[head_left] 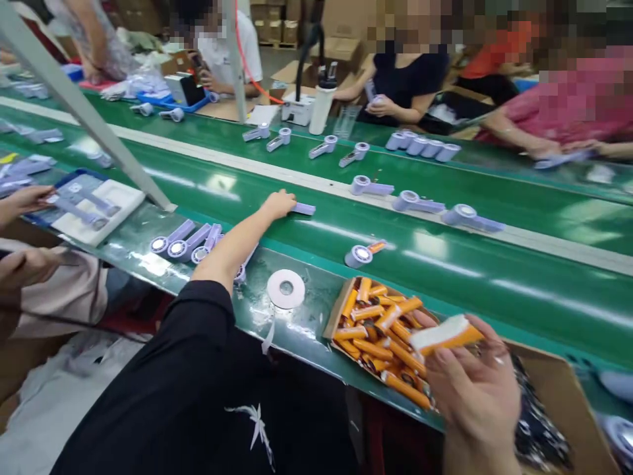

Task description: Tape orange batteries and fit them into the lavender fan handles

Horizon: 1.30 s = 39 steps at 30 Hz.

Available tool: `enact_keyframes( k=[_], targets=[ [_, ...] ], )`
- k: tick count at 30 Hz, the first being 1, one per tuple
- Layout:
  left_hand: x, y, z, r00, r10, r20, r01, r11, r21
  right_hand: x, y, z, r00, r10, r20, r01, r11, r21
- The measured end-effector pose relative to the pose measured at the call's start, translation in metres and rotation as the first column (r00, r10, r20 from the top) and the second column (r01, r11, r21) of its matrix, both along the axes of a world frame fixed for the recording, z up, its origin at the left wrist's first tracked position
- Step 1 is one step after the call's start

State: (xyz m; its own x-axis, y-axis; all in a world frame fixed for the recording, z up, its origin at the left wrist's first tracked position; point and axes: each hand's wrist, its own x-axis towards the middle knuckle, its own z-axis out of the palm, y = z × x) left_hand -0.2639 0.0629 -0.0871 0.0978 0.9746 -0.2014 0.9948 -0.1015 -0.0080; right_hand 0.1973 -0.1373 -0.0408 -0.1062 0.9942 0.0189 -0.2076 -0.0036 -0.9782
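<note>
Head view: right hand (477,386) holds one orange battery (448,335); left hand (277,205), grip unclear, touches one lilac handle (304,209)

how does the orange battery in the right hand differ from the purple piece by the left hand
The orange battery has a white patch; the purple piece looks plain where visible. The orange battery is raised in the right hand; the purple piece is down at the green belt. The orange battery shows along most of its length; the purple piece is partly hidden by the left hand. Both look elongated, as far as they show.
</note>
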Motion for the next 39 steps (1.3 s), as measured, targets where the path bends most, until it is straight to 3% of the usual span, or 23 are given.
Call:
enact_keyframes(
  k=[5,8,11,13,17,20,23,25,31,36,38,39],
  targets=[
    [0.024,-0.013,-0.014,0.963,-0.254,-0.089,0.246,0.965,-0.096,-0.013,0.040,0.015,0.975,0.068,0.211,-0.087,0.993,0.082],
    [0.033,-0.014,-0.014,0.976,-0.206,-0.073,0.196,0.973,-0.120,-0.055,0.090,0.018,0.944,0.172,0.282,-0.223,0.962,0.159],
    [0.027,0.001,-0.009,0.991,-0.127,0.049,0.134,0.975,-0.179,-0.109,0.155,-0.001,0.883,0.294,0.365,-0.388,0.895,0.218],
    [0.022,0.011,-0.005,0.991,-0.097,0.095,0.114,0.974,-0.195,-0.144,0.195,-0.021,0.827,0.372,0.422,-0.475,0.863,0.170],
    [0.022,0.011,-0.003,0.990,-0.004,0.141,0.021,0.993,-0.116,-0.196,0.238,-0.055,0.641,0.356,0.680,-0.566,0.818,0.104],
    [0.028,0.007,-0.008,0.986,0.052,0.159,-0.041,0.996,-0.074,-0.212,0.244,-0.064,0.371,0.245,0.896,-0.630,0.775,0.049],
    [0.034,0.008,-0.013,0.979,0.097,0.179,-0.087,0.994,-0.061,-0.214,0.241,-0.064,0.072,0.133,0.988,-0.698,0.714,-0.045],
    [0.038,0.009,-0.016,0.974,0.119,0.194,-0.111,0.992,-0.055,-0.214,0.238,-0.061,-0.036,0.108,0.994,-0.721,0.685,-0.100],
    [0.047,0.012,-0.027,0.957,0.162,0.239,-0.155,0.987,-0.047,-0.233,0.235,-0.058,-0.258,0.012,0.966,-0.796,0.564,-0.219],
    [0.061,0.014,-0.018,0.947,0.180,0.268,-0.173,0.984,-0.048,-0.246,0.245,-0.038,-0.363,0.058,0.930,-0.769,0.546,-0.334],
    [0.069,0.004,-0.006,0.941,0.196,0.275,-0.204,0.979,0.003,-0.228,0.241,-0.021,-0.322,0.089,0.943,-0.776,0.546,-0.316],
    [0.072,-0.007,0.000,0.942,0.185,0.279,-0.214,0.974,0.075,-0.211,0.233,-0.011,-0.229,0.097,0.968,-0.791,0.561,-0.244]
  ],
)
